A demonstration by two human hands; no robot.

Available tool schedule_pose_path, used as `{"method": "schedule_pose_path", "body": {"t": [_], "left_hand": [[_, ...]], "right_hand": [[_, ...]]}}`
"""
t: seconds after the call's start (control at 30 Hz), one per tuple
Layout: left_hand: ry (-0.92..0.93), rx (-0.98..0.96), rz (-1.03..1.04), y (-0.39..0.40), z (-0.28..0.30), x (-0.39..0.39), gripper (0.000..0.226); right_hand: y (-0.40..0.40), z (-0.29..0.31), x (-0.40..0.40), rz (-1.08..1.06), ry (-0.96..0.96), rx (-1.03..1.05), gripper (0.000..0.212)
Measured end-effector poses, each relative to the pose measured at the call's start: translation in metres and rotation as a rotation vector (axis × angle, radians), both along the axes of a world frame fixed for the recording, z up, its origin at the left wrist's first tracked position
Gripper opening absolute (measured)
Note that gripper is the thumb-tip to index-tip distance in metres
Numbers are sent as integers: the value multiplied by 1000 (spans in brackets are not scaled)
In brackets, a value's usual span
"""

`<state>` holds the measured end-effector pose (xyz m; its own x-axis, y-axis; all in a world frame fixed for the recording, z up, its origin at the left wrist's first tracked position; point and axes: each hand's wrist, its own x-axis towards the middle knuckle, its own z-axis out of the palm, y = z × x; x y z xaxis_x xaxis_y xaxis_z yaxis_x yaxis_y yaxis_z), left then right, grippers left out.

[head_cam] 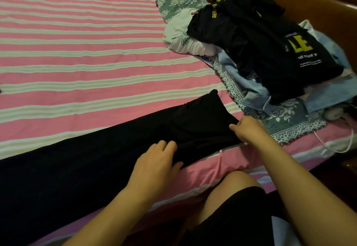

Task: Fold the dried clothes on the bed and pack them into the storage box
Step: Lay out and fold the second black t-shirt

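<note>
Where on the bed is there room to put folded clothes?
The striped sheet is bare beyond the black trousers and beside the clothes pile. That pile's corner is crowded, and both hands are busy on the trousers.

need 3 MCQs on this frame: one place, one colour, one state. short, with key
1. Where is the pile of unfolded clothes?
A. at the bed's far right, by the wooden headboard
B. on the floor
C. on the person's lap

2. What colour is the garment spread across the sheet?
A. white
B. black
C. pink

3. What is the right hand doing?
A. hanging free above the bed
B. holding a hanger
C. pinching the garment's edge

Key:
1 A: the heap sits by the headboard.
2 B: it is black against the pink and white stripes.
3 C: its fingertips close on the cloth's corner, while the left hand rests flat on it.
</note>
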<state>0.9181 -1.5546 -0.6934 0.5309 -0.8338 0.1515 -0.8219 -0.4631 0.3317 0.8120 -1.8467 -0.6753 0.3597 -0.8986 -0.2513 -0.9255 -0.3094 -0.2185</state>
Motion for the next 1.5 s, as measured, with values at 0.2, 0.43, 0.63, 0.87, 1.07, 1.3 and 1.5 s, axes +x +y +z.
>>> {"method": "schedule_pose_path", "body": {"t": [0.2, 0.43, 0.63, 0.87, 1.07, 1.3, 1.5], "left_hand": [[-16, -47, -52, 9, -2, 8, 20], [111, -122, -45, 10, 16, 8, 16], [232, 37, 11, 11, 13, -3, 40], [803, -249, 546, -23, 14, 48, 35], [636, -330, 522, -37, 14, 59, 6], [468, -177, 496, -35, 2, 54, 2], [557, -248, 542, -33, -2, 59, 7]], "right_hand": [[2, 12, 4, -39, -173, 193, 34], [4, 15, -14, -53, -219, 171, 34], [32, 4, -20, 83, -117, -332, 27], [26, 4, 47, 301, -122, -91, 49], [16, -1, 72, 180, -289, 18, 15], [22, -12, 75, 215, -222, 36, 32], [20, -9, 77, 199, -385, 17, 13]]}}
